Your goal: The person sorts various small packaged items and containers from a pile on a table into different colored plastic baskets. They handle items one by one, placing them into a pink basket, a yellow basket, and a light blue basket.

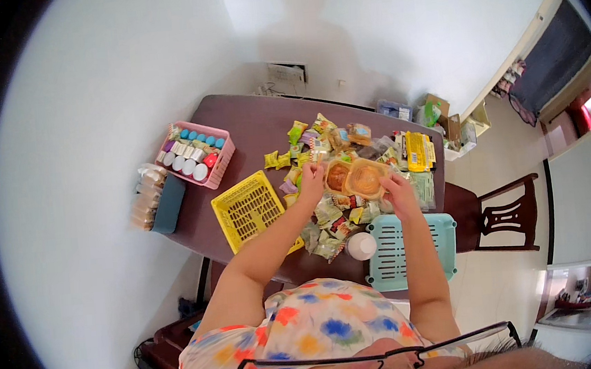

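Note:
Above the middle of the table, my left hand (312,181) and my right hand (400,193) hold a clear plastic box (354,180) between them. Its left part shows a round brown food, perhaps a pastry; the right part is shallow and orange-tinted. Fingers of the left hand pinch one end, and the right hand grips the opposite edge. Around and beneath lies a pile of small wrapped snacks (329,213) in green, yellow, white and red. Packaged buns (359,134) lie just beyond the box.
A yellow basket (249,209) stands left, a turquoise basket (446,242) at the near right, a white round tub (361,246) between. A pink basket (221,169) of bottles and a dark blue-grey bin (169,207) sit far left. Yellow packages (419,151) lie right; a wooden chair (509,213) stands beyond.

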Motion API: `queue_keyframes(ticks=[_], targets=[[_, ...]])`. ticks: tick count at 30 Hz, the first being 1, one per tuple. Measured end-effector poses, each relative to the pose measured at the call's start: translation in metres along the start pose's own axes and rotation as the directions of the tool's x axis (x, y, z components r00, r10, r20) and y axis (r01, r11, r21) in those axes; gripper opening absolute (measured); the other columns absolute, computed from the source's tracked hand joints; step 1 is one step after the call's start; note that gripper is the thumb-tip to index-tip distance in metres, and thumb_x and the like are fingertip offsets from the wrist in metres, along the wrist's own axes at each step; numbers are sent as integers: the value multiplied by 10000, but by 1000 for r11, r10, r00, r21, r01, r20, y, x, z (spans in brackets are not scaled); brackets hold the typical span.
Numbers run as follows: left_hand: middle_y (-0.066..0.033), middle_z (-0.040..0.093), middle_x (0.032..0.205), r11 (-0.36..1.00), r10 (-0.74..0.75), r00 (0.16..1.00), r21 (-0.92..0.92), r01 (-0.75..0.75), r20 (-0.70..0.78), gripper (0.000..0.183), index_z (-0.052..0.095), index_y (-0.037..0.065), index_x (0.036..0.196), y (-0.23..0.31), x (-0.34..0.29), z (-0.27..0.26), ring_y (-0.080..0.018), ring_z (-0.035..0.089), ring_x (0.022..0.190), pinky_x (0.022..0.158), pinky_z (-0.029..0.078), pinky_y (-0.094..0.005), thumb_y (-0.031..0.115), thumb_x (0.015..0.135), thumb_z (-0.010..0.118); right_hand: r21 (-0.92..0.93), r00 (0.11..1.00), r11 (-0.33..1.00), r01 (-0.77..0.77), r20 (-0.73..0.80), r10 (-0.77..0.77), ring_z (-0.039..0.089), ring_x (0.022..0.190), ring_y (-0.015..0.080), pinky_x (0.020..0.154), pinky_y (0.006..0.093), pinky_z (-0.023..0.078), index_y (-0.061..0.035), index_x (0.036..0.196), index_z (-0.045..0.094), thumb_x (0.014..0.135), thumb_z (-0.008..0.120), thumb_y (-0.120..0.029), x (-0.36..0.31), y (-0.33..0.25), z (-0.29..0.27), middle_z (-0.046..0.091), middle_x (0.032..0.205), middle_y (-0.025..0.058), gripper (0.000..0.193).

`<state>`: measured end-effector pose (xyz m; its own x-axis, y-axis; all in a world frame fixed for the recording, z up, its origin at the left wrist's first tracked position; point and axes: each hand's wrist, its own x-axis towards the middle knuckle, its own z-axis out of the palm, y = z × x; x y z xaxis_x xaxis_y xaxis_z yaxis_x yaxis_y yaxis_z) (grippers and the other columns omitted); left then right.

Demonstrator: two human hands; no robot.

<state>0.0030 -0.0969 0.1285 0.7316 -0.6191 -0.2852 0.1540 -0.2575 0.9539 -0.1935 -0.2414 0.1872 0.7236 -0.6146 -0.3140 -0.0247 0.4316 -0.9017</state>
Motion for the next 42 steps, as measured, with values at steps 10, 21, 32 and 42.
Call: queue_keyframes(ticks=[10,21,32,42], targets=[[-44,542,1028,749,-91,992,-662,15,-81,373,300,190,1341,-16,-81,-83,-123,558,831,693,477,-296,177,993,435,-194,999,980,42,35,-36,527,1141,213,937,399,444,-63,1375,343,875,656,-204,-3,42,144,530,1239,103,606],[-92,451,1319,766,-41,992,-642,-44,-117,599,226,156,1440,-56,-115,-176,-195,482,1190,939,456,-333,246,953,563,-105,875,977,-183,435,211,482,1190,210,954,392,437,-129,1469,241,905,624,-165,-11,105,248,444,1351,94,683],[-216,300,1471,959,88,846,276,72,-527,558,246,30,1452,-174,-106,-245,-365,295,1354,1122,229,-427,167,957,463,-295,839,887,-354,318,441,479,1210,248,934,434,468,-181,1483,195,860,697,-190,69,225,274,428,1367,71,800],[-239,293,1461,987,-106,900,68,149,-423,560,149,15,1473,-204,-123,-224,-365,311,1346,1111,259,-403,112,977,389,-813,833,558,-166,188,521,384,1295,313,1019,421,394,-123,1485,193,864,688,-273,86,284,281,322,1452,154,808]])
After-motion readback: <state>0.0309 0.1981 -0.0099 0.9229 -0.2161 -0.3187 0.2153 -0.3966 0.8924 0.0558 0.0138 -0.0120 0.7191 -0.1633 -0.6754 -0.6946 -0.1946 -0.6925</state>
